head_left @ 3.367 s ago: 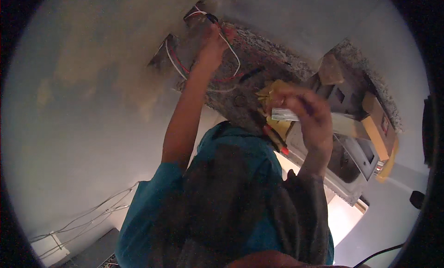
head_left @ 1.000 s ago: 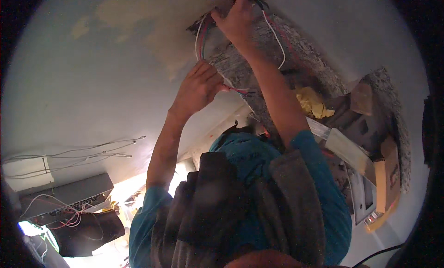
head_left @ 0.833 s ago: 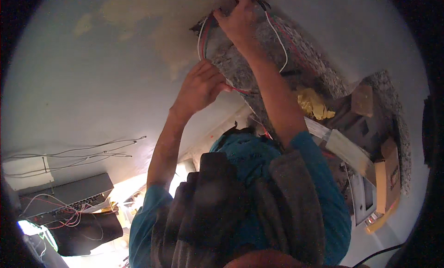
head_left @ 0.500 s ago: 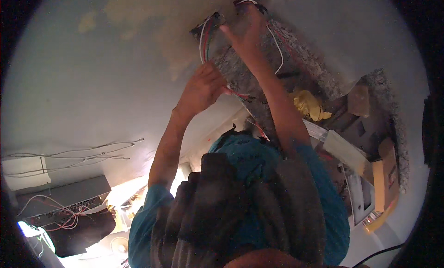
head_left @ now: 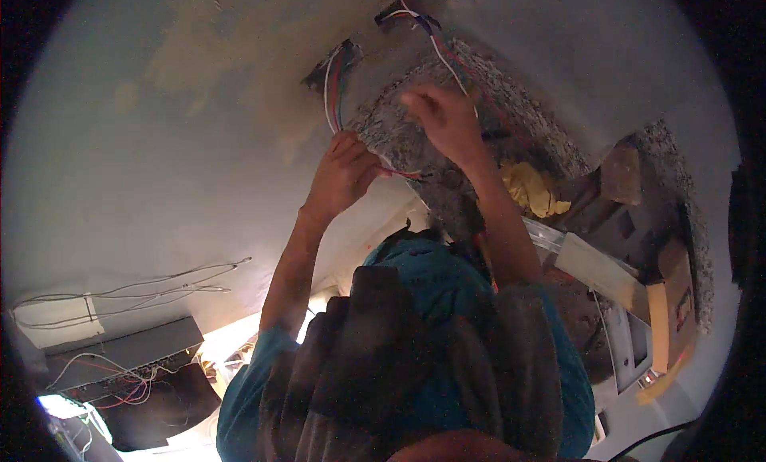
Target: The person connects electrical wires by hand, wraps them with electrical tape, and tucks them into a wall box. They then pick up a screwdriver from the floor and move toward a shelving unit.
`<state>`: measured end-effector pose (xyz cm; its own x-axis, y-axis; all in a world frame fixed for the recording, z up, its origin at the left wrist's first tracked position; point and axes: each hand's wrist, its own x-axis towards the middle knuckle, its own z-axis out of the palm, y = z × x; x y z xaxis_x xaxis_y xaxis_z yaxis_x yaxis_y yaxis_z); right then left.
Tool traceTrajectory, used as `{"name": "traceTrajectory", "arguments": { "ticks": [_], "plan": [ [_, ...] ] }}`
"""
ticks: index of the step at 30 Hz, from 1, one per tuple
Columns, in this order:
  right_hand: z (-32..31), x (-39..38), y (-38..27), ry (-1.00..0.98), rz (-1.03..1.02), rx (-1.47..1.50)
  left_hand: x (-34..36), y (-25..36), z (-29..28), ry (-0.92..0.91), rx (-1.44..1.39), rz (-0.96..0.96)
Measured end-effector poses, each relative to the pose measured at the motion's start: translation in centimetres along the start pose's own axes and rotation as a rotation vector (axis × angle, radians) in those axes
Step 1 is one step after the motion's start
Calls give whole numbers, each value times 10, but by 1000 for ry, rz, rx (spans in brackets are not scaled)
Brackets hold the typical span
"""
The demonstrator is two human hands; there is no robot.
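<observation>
My left hand (head_left: pixel 343 175) is closed around a bundle of thin white, red and green wires (head_left: pixel 336 87). These run down from a dark opening (head_left: pixel 323 69) in the wall, and their loose ends (head_left: pixel 411 175) stick out to the right below my fingers. To the right, my right hand (head_left: pixel 447 125) is raised before the rough surface, its fingers loosely bent and apart, with nothing visible in them. White and red wires (head_left: pixel 443 57) hang from a second opening (head_left: pixel 407 13) and pass behind that hand.
A ledge of rough, speckled masonry (head_left: pixel 527 103) runs along the wall. On the right are a crumpled yellow piece (head_left: pixel 533 189), a brownish block (head_left: pixel 621 176), a long pale strip (head_left: pixel 600 272) and a cardboard box (head_left: pixel 674 310). Grey cables (head_left: pixel 159 282) and a dark rack unit (head_left: pixel 124 346) are at lower left.
My right hand has come down from the second opening, leaving its wires in plain sight. My left hand still grips its bundle, slightly lower in view.
</observation>
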<state>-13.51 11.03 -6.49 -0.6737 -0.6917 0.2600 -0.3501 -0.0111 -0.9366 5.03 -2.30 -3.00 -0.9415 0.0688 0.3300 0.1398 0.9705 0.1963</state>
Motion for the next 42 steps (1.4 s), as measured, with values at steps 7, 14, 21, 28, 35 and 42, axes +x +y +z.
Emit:
{"name": "traceTrajectory", "arguments": {
  "ticks": [7,14,21,28,35,42],
  "plan": [
    [-19,-46,-45,-358,-247,74,7,13,1,203,-87,-49],
    [-35,-49,-71,-111,-792,-842,25,27,-5,258,-117,-181],
    [-57,-27,-73,-210,-1084,-897,27,23,-31,254,-299,-197],
    [-80,-11,-78,-26,-1010,-911,41,-24,-48,281,-154,36],
    [-73,-4,-77,105,-919,-859,40,-31,-31,416,-222,-7],
    [-93,-32,-38,62,-564,-931,49,7,43,535,94,-231]
  ]
}}
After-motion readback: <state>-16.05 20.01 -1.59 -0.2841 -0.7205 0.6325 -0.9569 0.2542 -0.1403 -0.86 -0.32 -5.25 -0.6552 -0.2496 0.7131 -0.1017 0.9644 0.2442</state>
